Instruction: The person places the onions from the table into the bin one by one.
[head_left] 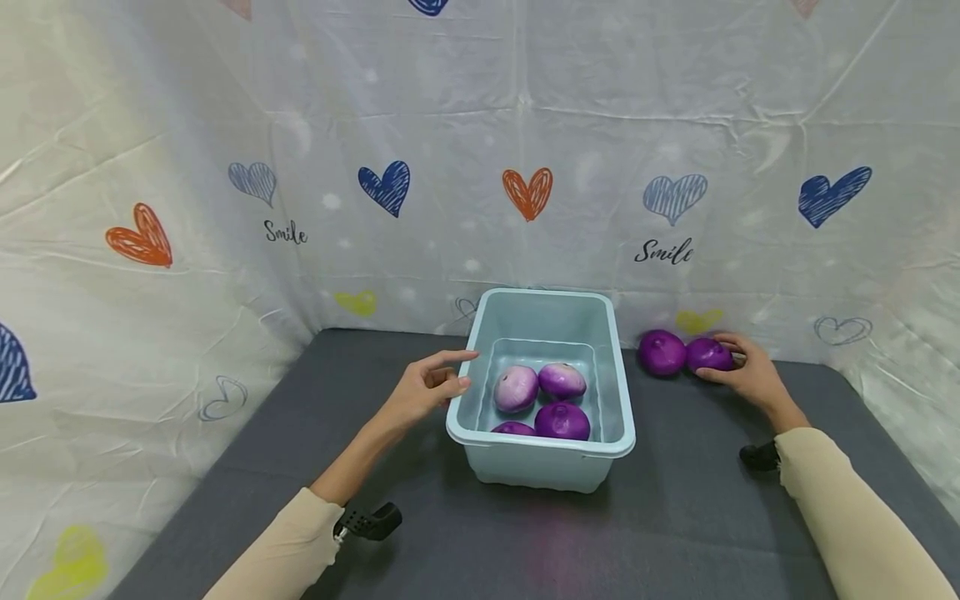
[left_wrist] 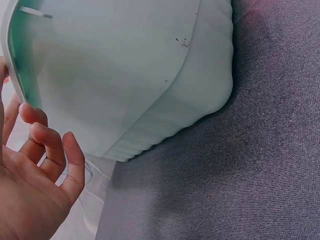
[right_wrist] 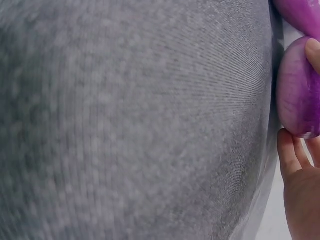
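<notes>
At the left rim of a pale blue plastic bin [head_left: 536, 460] is my left hand [head_left: 423, 387]. Its index finger reaches straight over the rim, the thumb tip sits at it, and the other fingers bend loosely outside the wall [left_wrist: 115, 75]. Several purple onions [head_left: 562, 421] lie inside the bin. To the right of the bin, my right hand [head_left: 750, 375] holds a purple onion [head_left: 705, 354], thumb on the near side and fingers on the far side. In the right wrist view this onion [right_wrist: 297, 92] shows between thumb and fingertips. A second purple onion [head_left: 662, 352] sits directly left of it.
The dark grey cloth-covered table [head_left: 675, 517] carries the bin near its back middle. A white plastic sheet [head_left: 450, 100] printed with hearts hangs behind and along the sides, close behind the two onions. Black straps with devices [head_left: 371, 521] sit on both wrists.
</notes>
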